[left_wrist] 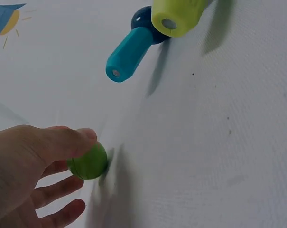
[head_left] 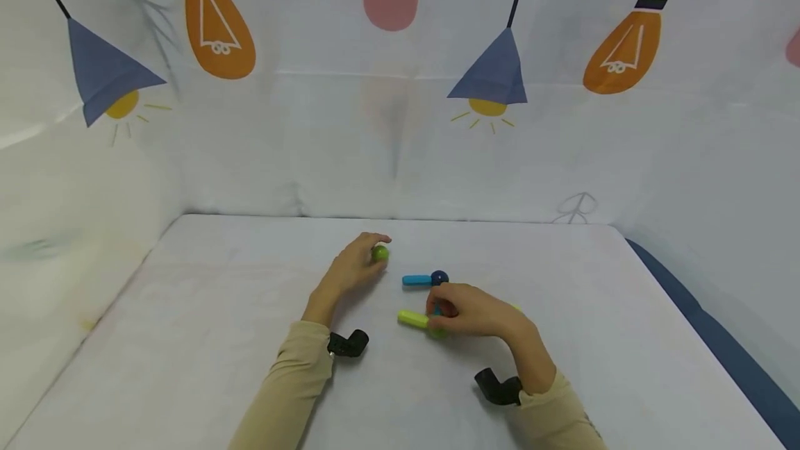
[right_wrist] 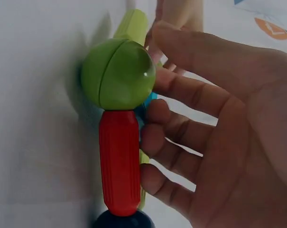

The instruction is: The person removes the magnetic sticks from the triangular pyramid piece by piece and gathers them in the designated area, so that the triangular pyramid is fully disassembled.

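Note:
My left hand [head_left: 356, 266] pinches a small green ball [left_wrist: 88, 164] between thumb and fingers, near the far side of the table. My right hand [head_left: 478, 310] is over a joined piece of rods and balls, its fingers loosely bent. In the right wrist view its fingertips lie along a larger-looking green ball [right_wrist: 117, 73] and a red rod [right_wrist: 119, 161], with a gap between thumb and index finger. A lime rod [head_left: 413, 319] sticks out leftward from that ball. Farther back, a light-blue rod [head_left: 416, 280] joins a navy ball [head_left: 440, 277].
A white-covered table [head_left: 206, 339] spreads around the hands. Behind it hangs a white sheet [head_left: 337, 144] printed with lamps and bulbs. Dark wrist cameras sit on both wrists, the left one [head_left: 348, 344] and the right one [head_left: 498, 387]. Dark blue fabric [head_left: 706, 318] shows past the right edge.

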`<state>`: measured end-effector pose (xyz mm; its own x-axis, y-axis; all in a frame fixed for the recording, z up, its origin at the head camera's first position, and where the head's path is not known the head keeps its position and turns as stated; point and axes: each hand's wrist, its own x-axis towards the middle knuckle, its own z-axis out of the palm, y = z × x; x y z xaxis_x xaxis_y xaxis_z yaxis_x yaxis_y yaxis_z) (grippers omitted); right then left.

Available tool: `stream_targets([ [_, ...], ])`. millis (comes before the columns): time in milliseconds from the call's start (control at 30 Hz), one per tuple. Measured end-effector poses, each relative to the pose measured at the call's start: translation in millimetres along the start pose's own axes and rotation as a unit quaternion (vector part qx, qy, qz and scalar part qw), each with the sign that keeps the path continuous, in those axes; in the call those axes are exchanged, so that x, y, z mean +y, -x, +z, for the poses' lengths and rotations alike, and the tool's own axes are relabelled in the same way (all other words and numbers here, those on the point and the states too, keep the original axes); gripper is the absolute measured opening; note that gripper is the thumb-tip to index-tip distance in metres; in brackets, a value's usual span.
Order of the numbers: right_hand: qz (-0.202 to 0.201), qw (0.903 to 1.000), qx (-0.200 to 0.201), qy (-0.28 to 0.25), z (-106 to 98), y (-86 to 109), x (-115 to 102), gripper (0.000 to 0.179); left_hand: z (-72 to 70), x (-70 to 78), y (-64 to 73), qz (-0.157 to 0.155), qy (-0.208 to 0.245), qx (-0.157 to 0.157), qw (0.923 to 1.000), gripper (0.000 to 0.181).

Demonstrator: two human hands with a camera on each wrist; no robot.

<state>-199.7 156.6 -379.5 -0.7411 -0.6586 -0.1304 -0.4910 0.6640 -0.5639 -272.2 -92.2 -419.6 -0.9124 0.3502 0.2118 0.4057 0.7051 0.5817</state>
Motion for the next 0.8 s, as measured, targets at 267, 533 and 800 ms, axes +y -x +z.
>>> stream_targets([
  [267,-0.004,0.9998,0.003,0.021,-1.0,2.4,0.8,0.024,-22.7,34.8,14.6,0.087,0.027,-0.051,0.9946,0.02],
  [533,-0.019,0.999,0.025,0.032,-0.9,0.9,2.8,0.024,-9.8,69.6,29.0,0.155,0.04,-0.226,0.9609,0.012],
  [800,-0.025,0.9991,0.021,0.028,3.2,-3.5,2.8,0.023,10.4,68.5,35.1,0.101,-0.011,-0.22,0.9703,0.018],
])
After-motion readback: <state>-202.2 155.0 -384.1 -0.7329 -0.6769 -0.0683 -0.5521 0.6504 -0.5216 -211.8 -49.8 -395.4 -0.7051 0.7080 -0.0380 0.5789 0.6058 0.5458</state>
